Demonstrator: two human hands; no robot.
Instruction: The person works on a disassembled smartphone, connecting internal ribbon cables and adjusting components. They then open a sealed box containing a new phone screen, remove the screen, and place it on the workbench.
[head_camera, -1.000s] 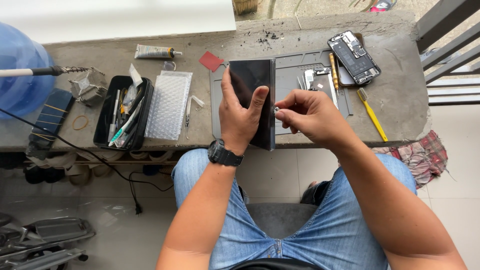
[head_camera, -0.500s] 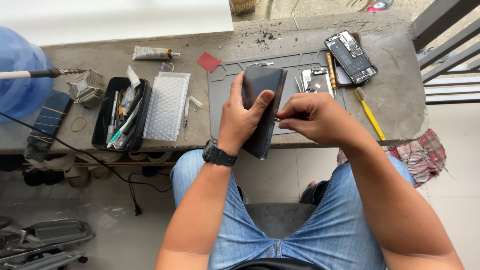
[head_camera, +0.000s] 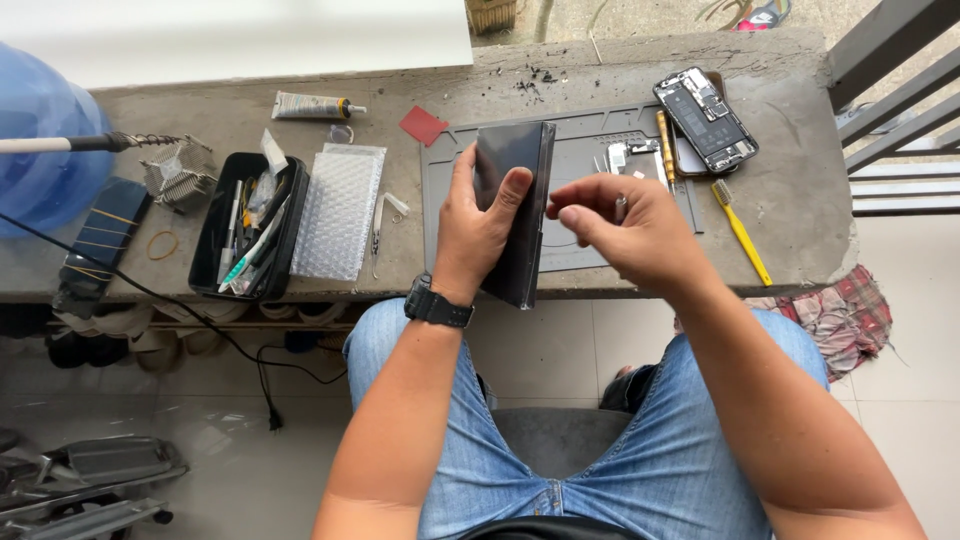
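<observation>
From above I see my two bare hands over a grey concrete ledge. My left hand, with one black watch on its wrist, grips one flat dark rectangular glass phone screen panel, thumb across its face and fingers curled behind it. The panel stands tilted above one grey rubber work mat at the ledge's middle. My right hand hovers just beside the panel's right edge, thumb and forefinger pinched narrow; I cannot tell whether anything sits between them.

On the mat's far right corner lies one opened smartphone body with exposed innards. One yellow-handled brush rests right of the mat. Left of the mat I count one clear bubble-wrap pouch, one open black tool case full of tools, one small red plastic pick, and one grey glue tube. Farther left sit one metal heat-sink block and one blue water bottle.
</observation>
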